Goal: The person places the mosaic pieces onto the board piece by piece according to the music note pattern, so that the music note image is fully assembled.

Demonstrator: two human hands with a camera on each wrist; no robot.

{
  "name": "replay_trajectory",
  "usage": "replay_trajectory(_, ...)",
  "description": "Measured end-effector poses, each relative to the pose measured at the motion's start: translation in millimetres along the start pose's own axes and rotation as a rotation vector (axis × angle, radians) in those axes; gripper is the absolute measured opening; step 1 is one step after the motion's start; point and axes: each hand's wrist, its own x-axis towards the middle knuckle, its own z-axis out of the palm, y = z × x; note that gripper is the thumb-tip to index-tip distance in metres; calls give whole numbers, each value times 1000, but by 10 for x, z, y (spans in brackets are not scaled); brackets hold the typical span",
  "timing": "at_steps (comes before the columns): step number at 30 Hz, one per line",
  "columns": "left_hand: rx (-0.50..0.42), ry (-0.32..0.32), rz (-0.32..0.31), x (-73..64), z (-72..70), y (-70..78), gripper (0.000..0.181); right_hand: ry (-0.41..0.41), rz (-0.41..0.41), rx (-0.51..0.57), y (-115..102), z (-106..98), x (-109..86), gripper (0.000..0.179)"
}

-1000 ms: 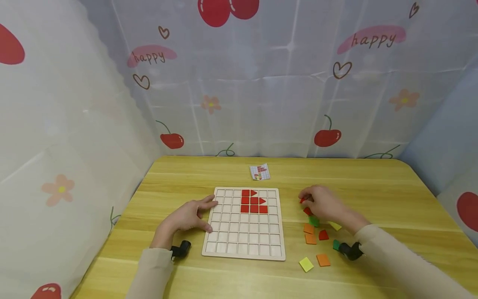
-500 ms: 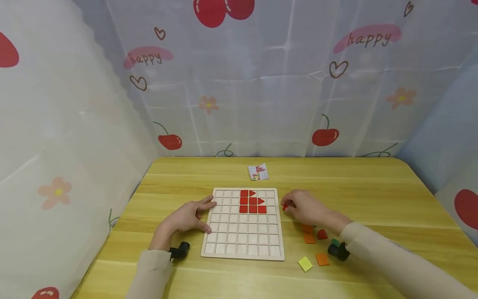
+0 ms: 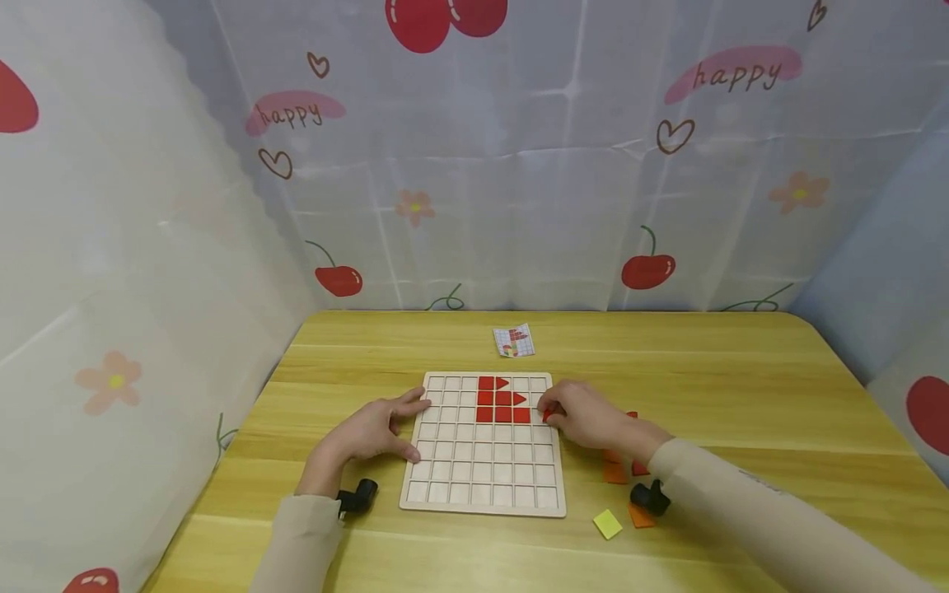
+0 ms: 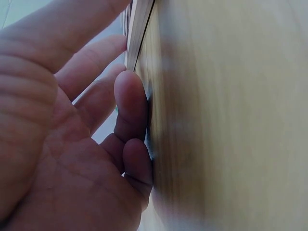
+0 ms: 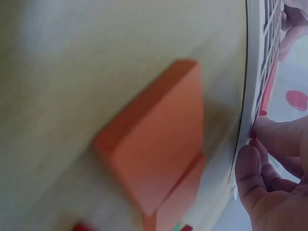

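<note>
A pale wooden grid board (image 3: 482, 473) lies on the table with a cluster of red tiles (image 3: 503, 399) set in its upper cells, squares with triangles at two row ends. My left hand (image 3: 371, 430) rests along its left edge, thumb and forefingers spread; in the left wrist view the fingertips (image 4: 120, 43) meet the board's side. At the right edge, my right hand (image 3: 589, 414) pinches a small red tile (image 3: 547, 416) low over the right-hand column, in the third row from the top. Its outline is mostly covered by the fingers.
Right of the board lie orange tiles (image 3: 614, 473), a yellow tile (image 3: 608, 524) and red pieces (image 3: 641, 468), partly under the right forearm. A small printed pattern card (image 3: 515, 341) lies beyond the board. Black wrist cameras (image 3: 650, 498) stick out near the tabletop.
My right hand has moved left from the loose pieces to the board's right edge, bringing the red tile along. The left hand stays on the left edge.
</note>
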Motion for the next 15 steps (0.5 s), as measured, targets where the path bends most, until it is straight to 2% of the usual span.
replay_trajectory(8,5,-6,-7,11,1,-21,90,-7,-25,16,-17,44,66,14)
replay_trajectory(15,4,-3,-18,25,10,-39,90,1,18,27,-64,40,96,17)
